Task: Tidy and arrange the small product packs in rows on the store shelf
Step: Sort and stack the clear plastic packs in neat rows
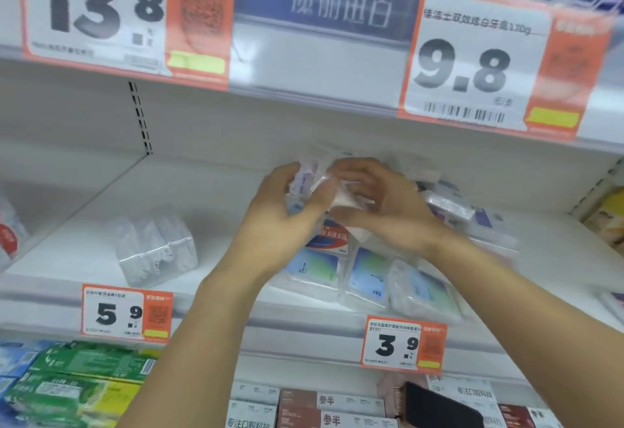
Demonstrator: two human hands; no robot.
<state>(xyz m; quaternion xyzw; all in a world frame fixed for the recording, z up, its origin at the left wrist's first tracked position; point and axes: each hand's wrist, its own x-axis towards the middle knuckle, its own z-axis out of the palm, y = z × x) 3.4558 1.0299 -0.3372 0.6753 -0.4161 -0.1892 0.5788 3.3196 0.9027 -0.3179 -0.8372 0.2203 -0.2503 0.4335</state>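
Observation:
Both hands reach into the middle white shelf [101, 248]. My left hand [287, 211] and my right hand [378, 204] close together around a bunch of small clear-wrapped packs [324, 181] held above the shelf. Below them lies a red and blue pack [332, 235]. Along the shelf's front edge sit three small blue-green packs [314, 268], [368, 275], [425, 289] side by side. More small packs [452, 204] lie jumbled behind my right hand, blurred. A clear plastic multi-pack [155, 245] stands alone to the left.
Price tags 5.9 [126, 312] and 3.9 [403, 346] hang on the shelf's front rail. Above are tags 13.8 [98, 8] and 9.8 [472, 66]. Green boxes [81, 377] and toothpaste boxes [331, 407] fill the shelf below. A dark phone-like object [439, 407] lies at lower right.

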